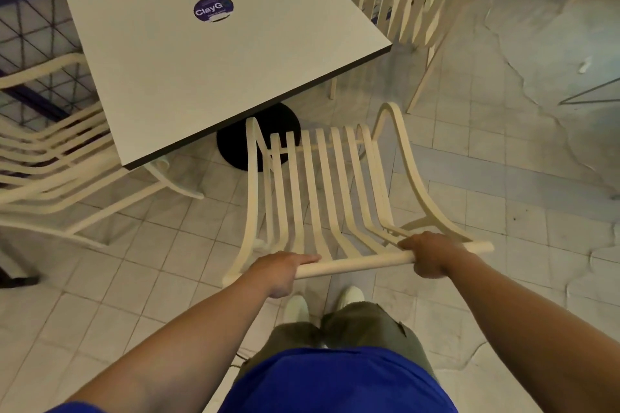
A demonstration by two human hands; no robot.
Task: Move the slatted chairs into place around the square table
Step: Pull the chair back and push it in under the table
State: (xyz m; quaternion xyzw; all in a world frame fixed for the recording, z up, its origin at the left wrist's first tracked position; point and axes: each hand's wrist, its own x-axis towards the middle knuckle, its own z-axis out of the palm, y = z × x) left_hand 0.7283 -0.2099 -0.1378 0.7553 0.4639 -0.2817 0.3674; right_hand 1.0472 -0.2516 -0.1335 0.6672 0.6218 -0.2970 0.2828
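Head view: both hands, left hand and right hand, grip the top rail of the cream slatted wooden chair at the near corner of the square white bench. It looks rigid and light; that rail seems the best hold.

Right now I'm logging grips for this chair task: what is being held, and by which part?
The cream slatted wooden chair, by the round top rail of its backrest: left hand and right hand both grip it.

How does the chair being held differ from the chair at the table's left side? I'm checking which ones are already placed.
The held chair is gripped at its top rail by the left hand and right hand; the left chair is untouched. The held chair's seat stands clear of the square table, while the left chair's is tucked partly under its edge. Both are cream and slatted.
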